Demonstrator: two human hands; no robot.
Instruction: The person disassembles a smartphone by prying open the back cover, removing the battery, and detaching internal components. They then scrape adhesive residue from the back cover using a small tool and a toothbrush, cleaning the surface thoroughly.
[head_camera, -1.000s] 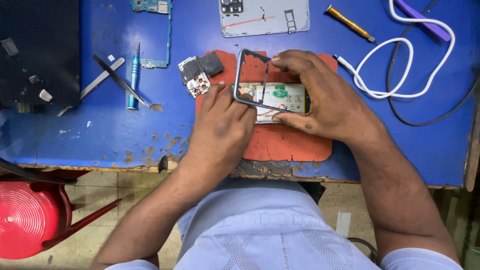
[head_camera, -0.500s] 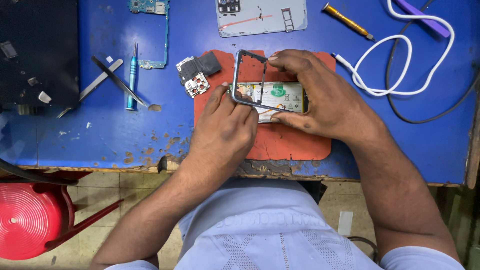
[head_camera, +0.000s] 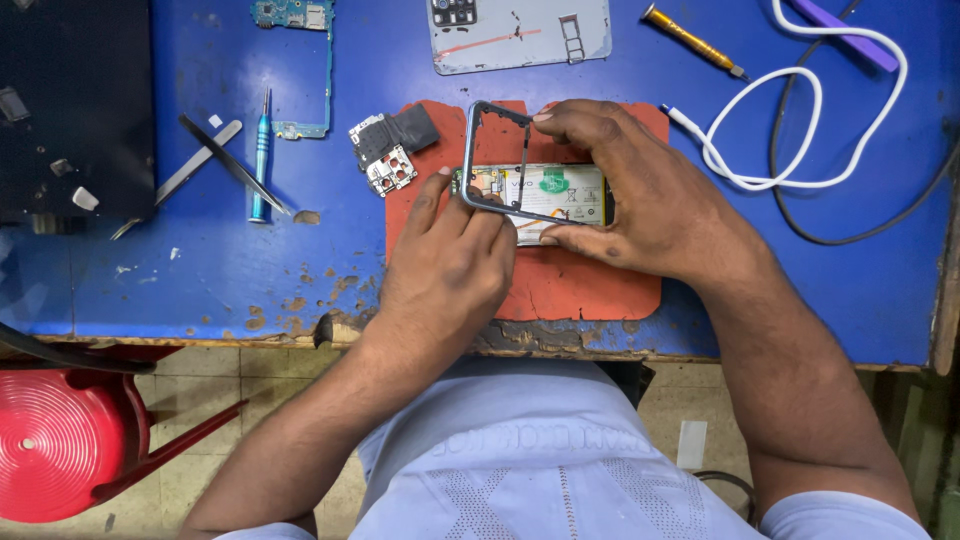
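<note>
Phone (head_camera: 545, 192), one opened handset with its insides showing, lies on the orange mat (head_camera: 590, 285) near the front of the blue desk (head_camera: 200, 270), and you have both hands on it. One grey frame (head_camera: 492, 160) stands tilted up off the phone's left end. Your right hand (head_camera: 640, 200) wraps the phone from the right: its fingers (head_camera: 565, 115) curl over the far edge and touch the frame's top, while the thumb presses the near edge, so that hand is closed on the phone. Your left hand (head_camera: 450, 265) sits just below the phone's left end with its fingers mostly curled; the index finger reaches up to the frame's left side and the thumb touches the near edge. Whether it pinches anything you cannot tell.

Count what else is on the desk: one back cover (head_camera: 520, 32) beyond the mat, one long circuit board (head_camera: 300, 60) to the far left, two small loose parts (head_camera: 392, 150) at the mat's left corner, one pair of tweezers (head_camera: 190, 165), one blue screwdriver (head_camera: 260, 160), one yellow-handled screwdriver (head_camera: 692, 40), one white cable (head_camera: 800, 110), one dark cable (head_camera: 870, 225), one purple pry tool (head_camera: 845, 35). One red stool (head_camera: 60, 450) stands below.
</note>
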